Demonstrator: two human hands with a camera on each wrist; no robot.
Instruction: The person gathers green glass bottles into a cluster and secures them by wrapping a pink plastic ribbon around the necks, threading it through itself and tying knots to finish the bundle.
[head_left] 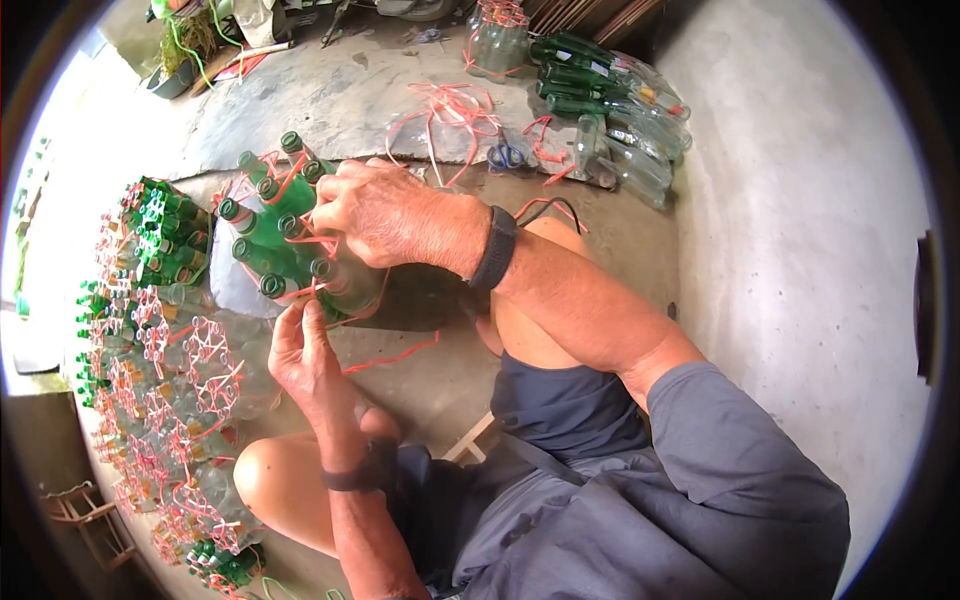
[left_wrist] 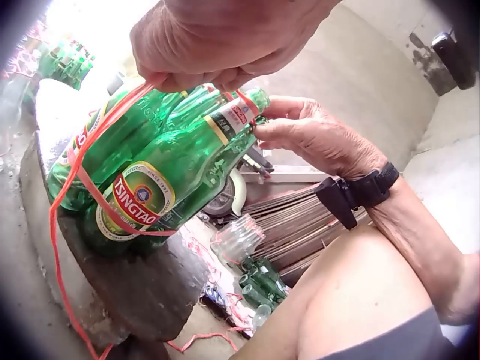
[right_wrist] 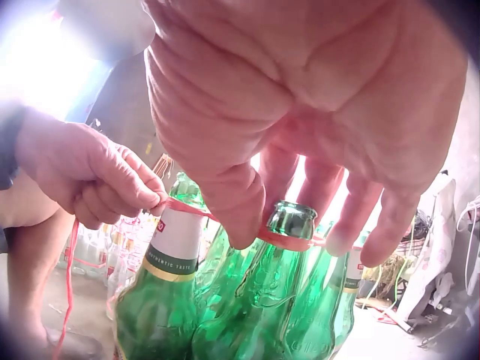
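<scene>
Green beer bottles with Tsingtao labels stand bunched together in front of the person. Red plastic twine runs around their bodies and among their necks. My left hand pinches the twine between thumb and fingertips beside the nearest neck, and a loose tail hangs below it in the right wrist view. My right hand reaches over the bunch from above. Its thumb and fingers curl around a bottle neck, where red twine circles just under the lip.
Tied bundles of clear bottles and green bottles crowd the left side. More bottles lie piled near the right wall. A tangle of red twine and blue-handled scissors lie on the floor ahead.
</scene>
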